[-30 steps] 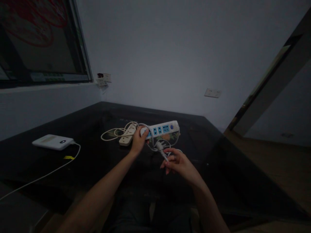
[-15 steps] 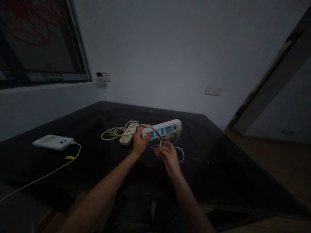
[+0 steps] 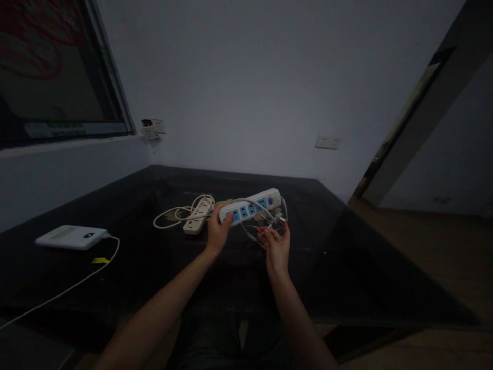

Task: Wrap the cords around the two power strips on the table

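A white power strip (image 3: pixel 252 203) with blue sockets and a round dark button at its right end is held tilted above the dark table. My left hand (image 3: pixel 217 230) is closed round its left end, thumb on the socket face. Its grey-white cord (image 3: pixel 248 234) loops across the front and below the strip. My right hand (image 3: pixel 275 244) pinches part of this cord just below the strip's right half; the exact grip is partly hidden by the fingers. Left of my left hand, a second, cream power strip (image 3: pixel 197 218) lies on the table with its coiled cord (image 3: pixel 164 218).
On the black table (image 3: pixel 346 277), a white box-like device (image 3: pixel 71 237) with a cable (image 3: pixel 73 283) lies at left, near a yellow scrap (image 3: pixel 100 260). Wall sockets (image 3: pixel 327 142) and loose sockets (image 3: pixel 153 128) are on the wall behind. A window (image 3: pixel 57 77) is at upper left.
My right hand has moved right along the strip with the cord, and its fingers have spread somewhat. My left hand keeps its hold on the power strip. The camera view has shifted slightly.
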A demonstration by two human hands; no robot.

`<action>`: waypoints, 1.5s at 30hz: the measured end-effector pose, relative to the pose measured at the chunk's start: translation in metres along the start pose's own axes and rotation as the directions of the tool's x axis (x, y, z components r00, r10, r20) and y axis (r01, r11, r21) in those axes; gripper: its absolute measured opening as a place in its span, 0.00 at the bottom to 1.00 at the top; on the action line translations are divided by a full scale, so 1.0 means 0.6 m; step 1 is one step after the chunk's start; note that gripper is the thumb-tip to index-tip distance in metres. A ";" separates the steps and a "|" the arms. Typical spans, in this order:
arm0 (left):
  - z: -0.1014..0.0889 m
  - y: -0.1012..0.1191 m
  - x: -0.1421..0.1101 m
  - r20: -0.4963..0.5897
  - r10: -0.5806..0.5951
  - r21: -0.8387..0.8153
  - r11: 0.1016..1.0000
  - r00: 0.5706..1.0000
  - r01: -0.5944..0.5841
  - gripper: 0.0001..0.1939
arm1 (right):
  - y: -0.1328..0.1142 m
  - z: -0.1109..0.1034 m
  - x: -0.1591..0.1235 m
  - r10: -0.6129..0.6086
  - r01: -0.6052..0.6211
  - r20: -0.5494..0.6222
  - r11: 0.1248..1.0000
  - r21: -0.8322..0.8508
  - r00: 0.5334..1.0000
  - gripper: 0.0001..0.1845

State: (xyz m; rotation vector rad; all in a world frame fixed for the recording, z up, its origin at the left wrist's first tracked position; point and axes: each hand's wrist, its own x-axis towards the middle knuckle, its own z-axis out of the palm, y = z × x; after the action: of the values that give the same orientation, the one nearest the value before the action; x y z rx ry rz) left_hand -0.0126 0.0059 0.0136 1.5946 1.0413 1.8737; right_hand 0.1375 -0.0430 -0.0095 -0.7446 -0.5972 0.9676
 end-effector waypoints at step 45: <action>-0.016 -0.060 0.034 -0.190 -0.154 -0.025 0.988 0.970 0.152 0.19 | -0.106 -0.053 -0.130 -0.330 0.410 0.409 0.904 -0.124 0.851 0.02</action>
State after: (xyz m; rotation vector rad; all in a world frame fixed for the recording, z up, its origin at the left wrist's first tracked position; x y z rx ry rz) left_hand -0.0306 0.0406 -0.0027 1.3068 1.1976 1.9506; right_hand 0.1584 -0.1442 0.0115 -0.5923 -1.1558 0.6910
